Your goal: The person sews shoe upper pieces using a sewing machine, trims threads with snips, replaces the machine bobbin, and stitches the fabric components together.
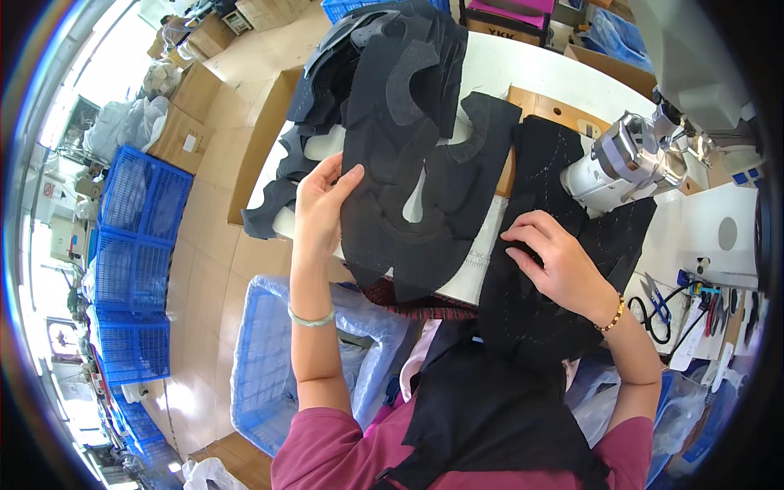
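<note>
A black cut fabric piece (408, 212) with a curved edge and a slit-like opening is held up by its left edge. My left hand (322, 204) pinches it, thumb in front and fingers partly behind. To the right, a black fabric panel (523, 286) with dashed white stitch lines lies over the table edge and under the sewing machine (621, 167). My right hand (563, 265) rests over this panel, fingers loosely bent and apart, with nothing visible between them. Behind the held piece a stack of black fabric pieces (327, 90) is heaped on the white table (506, 69).
Scissors (656, 302) and several hand tools (723, 318) lie at the right. A blue plastic-lined basket (261, 367) stands below on the left. Blue crates (135, 253) line the tiled floor farther left, with cardboard boxes (184, 118) behind.
</note>
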Available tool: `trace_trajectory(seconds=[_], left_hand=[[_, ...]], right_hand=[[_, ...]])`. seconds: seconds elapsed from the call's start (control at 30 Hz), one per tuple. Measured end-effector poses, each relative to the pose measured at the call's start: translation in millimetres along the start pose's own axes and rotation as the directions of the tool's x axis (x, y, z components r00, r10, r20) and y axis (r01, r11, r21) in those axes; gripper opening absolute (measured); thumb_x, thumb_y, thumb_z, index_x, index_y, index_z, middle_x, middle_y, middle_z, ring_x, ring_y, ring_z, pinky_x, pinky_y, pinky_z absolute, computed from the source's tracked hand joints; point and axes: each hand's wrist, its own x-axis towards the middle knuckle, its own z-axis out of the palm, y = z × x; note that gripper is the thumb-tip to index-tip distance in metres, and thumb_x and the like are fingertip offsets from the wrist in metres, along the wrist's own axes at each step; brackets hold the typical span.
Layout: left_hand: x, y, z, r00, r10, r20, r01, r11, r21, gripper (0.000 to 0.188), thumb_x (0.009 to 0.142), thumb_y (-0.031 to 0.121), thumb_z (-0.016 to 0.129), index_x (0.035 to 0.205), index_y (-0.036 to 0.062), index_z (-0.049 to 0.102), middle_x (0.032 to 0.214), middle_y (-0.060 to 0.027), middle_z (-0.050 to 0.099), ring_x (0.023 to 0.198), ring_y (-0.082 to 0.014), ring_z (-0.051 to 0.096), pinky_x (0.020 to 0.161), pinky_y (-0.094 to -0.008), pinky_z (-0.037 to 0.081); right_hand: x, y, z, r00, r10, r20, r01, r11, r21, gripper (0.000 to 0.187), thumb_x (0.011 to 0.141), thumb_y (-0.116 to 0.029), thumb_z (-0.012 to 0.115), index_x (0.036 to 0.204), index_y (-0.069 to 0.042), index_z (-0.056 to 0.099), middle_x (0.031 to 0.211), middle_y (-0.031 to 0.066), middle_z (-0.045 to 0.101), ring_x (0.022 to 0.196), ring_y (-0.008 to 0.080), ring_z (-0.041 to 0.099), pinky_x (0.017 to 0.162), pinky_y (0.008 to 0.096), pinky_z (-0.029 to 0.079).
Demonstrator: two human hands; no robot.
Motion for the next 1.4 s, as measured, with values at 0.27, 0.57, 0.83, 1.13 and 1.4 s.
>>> trace_trajectory(seconds=[0.27, 0.57, 0.83, 1.13, 1.4], left_hand=[[-22, 7, 7, 0.984, 0.176, -0.035, -0.177, 0.984, -0.034, 0.028, 0.088, -0.003, 0.057, 0.116, -0.0093, 0.054, 0.107, -0.0116, 0.063, 0.094, -0.0131, 0.061, 0.083, -0.0243, 0.050], [-36, 9, 11, 0.971, 0.224, -0.078, -0.230, 0.970, -0.078, 0.032, 0.086, -0.005, 0.059, 0.118, -0.0083, 0.053, 0.111, -0.0118, 0.061, 0.099, -0.0141, 0.059, 0.088, -0.0248, 0.047], [-49, 7, 19, 0.966, 0.250, -0.070, -0.253, 0.966, -0.041, 0.033, 0.087, -0.004, 0.060, 0.118, -0.0080, 0.052, 0.110, -0.0094, 0.058, 0.099, -0.0135, 0.058, 0.088, -0.0243, 0.047], [-55, -7, 42, 0.988, 0.151, -0.030, -0.153, 0.985, -0.079, 0.037, 0.087, -0.002, 0.060, 0.121, -0.0077, 0.047, 0.113, -0.0104, 0.056, 0.100, -0.0150, 0.059, 0.087, -0.0254, 0.048], [-57, -14, 55, 0.989, 0.150, -0.005, -0.150, 0.985, -0.084, 0.034, 0.088, -0.004, 0.059, 0.120, -0.0055, 0.048, 0.115, -0.0093, 0.055, 0.104, -0.0149, 0.057, 0.089, -0.0261, 0.046]], right_hand=[[18, 13, 8, 0.741, 0.526, 0.419, -0.642, 0.369, 0.672, 0.037, 0.092, -0.027, 0.060, 0.105, 0.008, 0.056, 0.097, 0.0111, 0.059, 0.080, 0.0178, 0.064, 0.074, 0.0270, 0.055], [31, -3, 42, 0.675, 0.507, 0.536, -0.521, -0.187, 0.833, 0.038, 0.083, -0.012, 0.069, 0.113, 0.003, 0.052, 0.102, 0.0072, 0.061, 0.094, 0.0155, 0.062, 0.085, 0.0298, 0.049], [20, -11, 20, 0.770, 0.578, 0.271, -0.451, 0.192, 0.872, 0.035, 0.086, -0.008, 0.066, 0.118, -0.004, 0.053, 0.106, 0.0032, 0.062, 0.094, 0.0098, 0.059, 0.083, 0.0254, 0.048], [6, 6, 10, 0.804, 0.586, 0.104, -0.399, 0.401, 0.824, 0.029, 0.084, -0.010, 0.070, 0.103, 0.001, 0.051, 0.098, 0.0027, 0.059, 0.086, 0.0024, 0.053, 0.069, 0.0195, 0.045], [-8, 23, 7, 0.805, 0.592, 0.033, -0.426, 0.539, 0.727, 0.029, 0.082, -0.008, 0.071, 0.087, -0.004, 0.043, 0.076, -0.0057, 0.036, 0.069, 0.0009, 0.037, 0.061, 0.0161, 0.037]])
